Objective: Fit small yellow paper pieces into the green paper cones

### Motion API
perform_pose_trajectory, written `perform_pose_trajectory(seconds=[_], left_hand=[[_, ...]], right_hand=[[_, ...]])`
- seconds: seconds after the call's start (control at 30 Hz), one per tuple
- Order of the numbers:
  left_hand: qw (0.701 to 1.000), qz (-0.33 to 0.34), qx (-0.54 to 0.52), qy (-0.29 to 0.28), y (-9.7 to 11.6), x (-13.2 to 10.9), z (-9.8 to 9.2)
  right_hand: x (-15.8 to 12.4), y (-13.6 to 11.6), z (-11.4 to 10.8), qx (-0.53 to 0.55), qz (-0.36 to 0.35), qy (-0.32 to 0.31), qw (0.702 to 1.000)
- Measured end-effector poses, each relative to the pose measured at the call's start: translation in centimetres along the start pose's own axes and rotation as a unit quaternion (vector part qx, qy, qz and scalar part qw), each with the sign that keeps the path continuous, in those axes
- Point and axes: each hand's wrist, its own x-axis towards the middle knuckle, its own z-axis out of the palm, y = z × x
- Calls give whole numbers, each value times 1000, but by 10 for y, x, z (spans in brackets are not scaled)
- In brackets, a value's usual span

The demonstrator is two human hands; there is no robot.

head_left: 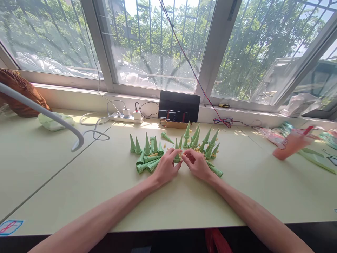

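Note:
Near the table's middle, my left hand (166, 166) is closed on an upright green plastic cone (177, 159) with a ribbed collar. Fingers pinched, my right hand (197, 164) meets it from the other side, at a small pale yellow piece (183, 154) that is partly hidden by the fingertips. Left of my hands, several green cones stand upright (132, 144) and others lie on their sides (143, 168). More cones, some stacked on one another, stand behind my right hand (206, 137), with small yellow pieces among them. One cone (216, 170) lies beside my right wrist.
A dark tablet (179, 102) leans at the window with a phone (175, 116) before it. A power strip (127, 117) with cables lies left of it. A grey curved rod (47, 112) crosses the left side. A cup of pink drink (293, 144) stands at right.

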Motion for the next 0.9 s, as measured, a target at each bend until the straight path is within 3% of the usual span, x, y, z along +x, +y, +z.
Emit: perform_pose_trajectory(seconds=[0.67,0.9], left_hand=[[1000,1,1,-19,0,-1,0],[1000,-8,19,-2,1,1,-1]], right_hand=[[-1,3,0,-30,-20,-2,999],[0,0,0,10,-7,-7,1000]])
